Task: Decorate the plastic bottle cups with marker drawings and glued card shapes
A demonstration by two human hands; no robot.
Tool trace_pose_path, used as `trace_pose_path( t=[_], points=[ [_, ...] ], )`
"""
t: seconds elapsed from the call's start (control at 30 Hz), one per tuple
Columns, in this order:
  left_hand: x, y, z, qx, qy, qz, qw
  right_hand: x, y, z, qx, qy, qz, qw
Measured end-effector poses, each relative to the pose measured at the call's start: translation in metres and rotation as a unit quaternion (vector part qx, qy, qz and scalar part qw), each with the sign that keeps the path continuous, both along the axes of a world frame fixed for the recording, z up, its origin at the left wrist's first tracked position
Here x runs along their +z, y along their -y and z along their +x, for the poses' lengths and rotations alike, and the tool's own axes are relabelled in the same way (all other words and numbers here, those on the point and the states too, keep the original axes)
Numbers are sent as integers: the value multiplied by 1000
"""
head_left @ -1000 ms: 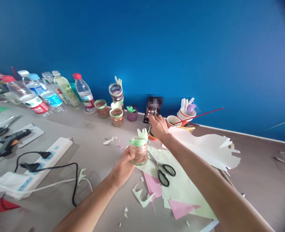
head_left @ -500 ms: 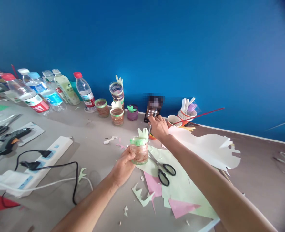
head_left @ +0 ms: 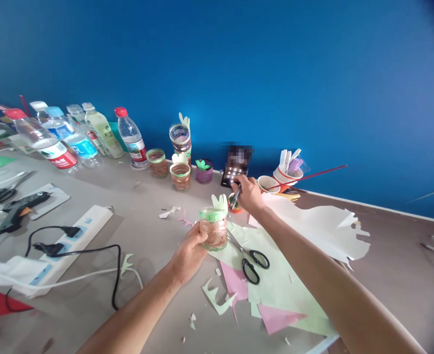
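In my left hand (head_left: 190, 250) is a small round cup (head_left: 214, 233), brown round its side with a green rim; my fingers close on its left side. A pale green paper cutout (head_left: 219, 204) stands up from that rim. Further back, my right hand (head_left: 249, 194) pinches a slim grey pen (head_left: 235, 197), tilted down. The pen overlaps a small orange container (head_left: 236, 209) in view; whether they touch I cannot tell. Black-handled scissors (head_left: 251, 265) lie on pale green paper (head_left: 275, 275), close to the cup.
Similar cups (head_left: 181, 177) stand along the blue wall, beside a phone (head_left: 237, 167) and paper cups (head_left: 270, 184). Plastic bottles (head_left: 131, 137), a glue gun (head_left: 21, 209) and a power strip (head_left: 91, 221) with cables occupy the left. White paper (head_left: 312, 221) and pink scraps (head_left: 279, 317) lie right.
My right hand has shifted slightly right, and the pen in it now shows more clearly against the orange container. My left hand holds the cup almost as before.
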State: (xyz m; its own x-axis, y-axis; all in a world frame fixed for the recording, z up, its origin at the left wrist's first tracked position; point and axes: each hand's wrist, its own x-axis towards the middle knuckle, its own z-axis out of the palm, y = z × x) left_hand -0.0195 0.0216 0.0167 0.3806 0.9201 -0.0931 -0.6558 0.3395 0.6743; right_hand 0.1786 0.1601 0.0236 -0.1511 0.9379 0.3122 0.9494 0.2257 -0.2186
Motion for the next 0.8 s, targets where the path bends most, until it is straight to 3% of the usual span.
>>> trace_pose_path(
  t=[0.4,0.8],
  points=[
    [0,-1,1,1,7,5,1000,-16,3,-5,9,25,-21,999],
    [-3,-1,1,-2,9,3,1000,-16,4,-1,11,20,-8,1000]
  ],
)
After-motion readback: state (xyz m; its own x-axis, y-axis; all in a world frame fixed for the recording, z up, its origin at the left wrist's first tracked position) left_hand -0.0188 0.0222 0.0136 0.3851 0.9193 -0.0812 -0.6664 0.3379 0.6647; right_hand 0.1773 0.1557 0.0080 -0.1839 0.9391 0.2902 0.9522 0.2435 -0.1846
